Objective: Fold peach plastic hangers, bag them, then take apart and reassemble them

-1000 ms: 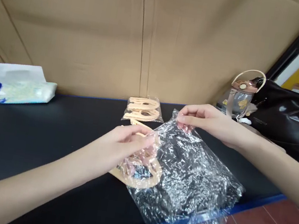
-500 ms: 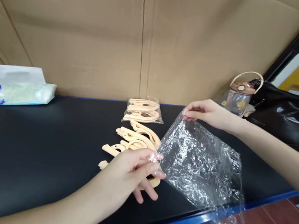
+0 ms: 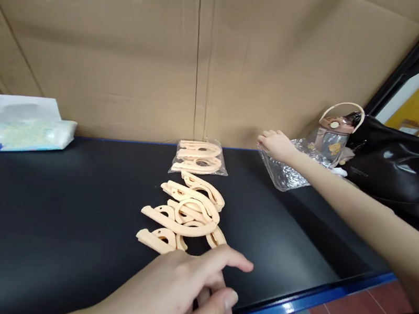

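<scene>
Loosely, the fingers of the left hand (image 3: 178, 290) are spread and bent, with nothing seen between thumb and forefinger; the near edge of a heap of cream-coloured, curved plastic pieces (image 3: 190, 230) is overlapped by it in view, though contact cannot be told. That heap is laid in the middle of the black tabletop (image 3: 65, 214), just in front of a flat, clear packet of similar cream pieces (image 3: 200, 159). Farther to the right, a crinkled, transparent plastic bag (image 3: 288, 176) is covered at its left end by the curled fingers of the right hand (image 3: 278, 145); whether it is gripped cannot be told, the fingertips' undersides being hidden. Beside this bag, a clear bottle with a brownish lid and looped cream handle (image 3: 333, 139) is backed by a shiny black bag (image 3: 402, 169).
</scene>
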`<state>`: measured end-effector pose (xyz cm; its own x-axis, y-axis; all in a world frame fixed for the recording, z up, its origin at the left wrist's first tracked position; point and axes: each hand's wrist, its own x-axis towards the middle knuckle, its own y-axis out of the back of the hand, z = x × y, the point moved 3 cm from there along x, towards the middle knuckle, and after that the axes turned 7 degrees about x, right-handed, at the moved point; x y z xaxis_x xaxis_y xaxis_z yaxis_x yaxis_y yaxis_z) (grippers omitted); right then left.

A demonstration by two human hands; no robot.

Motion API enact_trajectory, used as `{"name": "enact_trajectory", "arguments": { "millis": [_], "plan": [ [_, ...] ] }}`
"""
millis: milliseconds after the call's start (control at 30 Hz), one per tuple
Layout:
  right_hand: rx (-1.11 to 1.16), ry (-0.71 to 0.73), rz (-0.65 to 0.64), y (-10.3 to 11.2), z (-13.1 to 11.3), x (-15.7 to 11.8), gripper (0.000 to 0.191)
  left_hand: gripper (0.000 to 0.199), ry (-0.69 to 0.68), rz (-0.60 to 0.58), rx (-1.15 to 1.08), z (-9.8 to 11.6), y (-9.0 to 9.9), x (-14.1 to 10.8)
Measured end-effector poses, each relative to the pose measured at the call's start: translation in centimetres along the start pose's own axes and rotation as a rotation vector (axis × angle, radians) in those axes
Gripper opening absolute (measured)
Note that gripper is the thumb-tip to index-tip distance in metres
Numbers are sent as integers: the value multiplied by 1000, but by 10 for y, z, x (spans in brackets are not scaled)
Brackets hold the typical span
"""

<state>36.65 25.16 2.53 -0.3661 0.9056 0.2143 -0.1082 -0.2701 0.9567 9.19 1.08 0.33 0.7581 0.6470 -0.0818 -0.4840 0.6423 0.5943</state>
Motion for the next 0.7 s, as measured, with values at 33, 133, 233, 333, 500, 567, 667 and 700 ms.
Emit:
{"name": "enact_trajectory", "arguments": {
  "millis": [33, 133, 233, 333, 500, 567, 667, 700],
  "plan": [
    [-11, -8, 16, -5, -1, 3, 31, 34, 26, 42, -13, -1, 4, 0],
    [-20, -62, 69, -17, -3, 6, 35, 33, 110, 234, -65, -6, 20, -3],
    [1, -153, 111, -21, 0, -2, 41, 34, 127, 351, -111, -18, 39, -5],
    [46, -264, 113, -25, 12, -18, 42, 36, 129, 414, -122, -31, 57, -4],
    [185, -327, -41, -51, 36, -45, 60, 37, 107, 536, -85, -37, 80, 0],
    [215, -341, -77, -63, 45, -51, 59, 35, 94, 554, -80, -35, 85, 4],
    [240, -365, -81, -73, 56, -56, 54, 35, 104, 560, -64, -34, 89, 7],
    [247, -371, -77, -74, 59, -57, 53, 35, 112, 560, -58, -34, 90, 8]
  ]
}}
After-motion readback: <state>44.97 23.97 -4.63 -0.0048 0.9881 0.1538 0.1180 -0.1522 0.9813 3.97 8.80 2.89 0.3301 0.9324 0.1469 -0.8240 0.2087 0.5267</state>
